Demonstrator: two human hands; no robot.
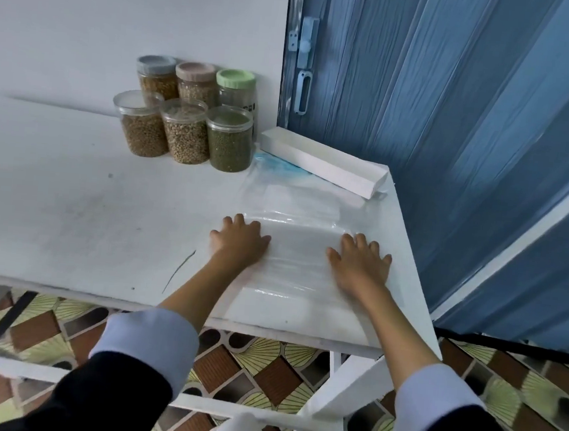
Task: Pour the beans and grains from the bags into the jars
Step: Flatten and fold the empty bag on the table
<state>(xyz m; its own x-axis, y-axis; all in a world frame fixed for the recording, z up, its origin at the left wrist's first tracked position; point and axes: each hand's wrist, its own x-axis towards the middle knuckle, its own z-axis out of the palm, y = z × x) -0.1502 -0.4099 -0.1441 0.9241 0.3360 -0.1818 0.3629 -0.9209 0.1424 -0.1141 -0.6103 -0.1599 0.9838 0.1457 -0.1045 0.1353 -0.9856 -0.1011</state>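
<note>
Both your hands lie flat on a clear plastic bag (297,251) at the right near corner of the white surface (86,218). Left hand (239,239) presses its left edge, right hand (361,261) its right edge; fingers straight and spread, grasping nothing. Bag looks empty and flattened. Six jars (188,114) stand against the wall, well apart from the bag, all lidded. White box (322,162) sits just behind the bag.
</note>
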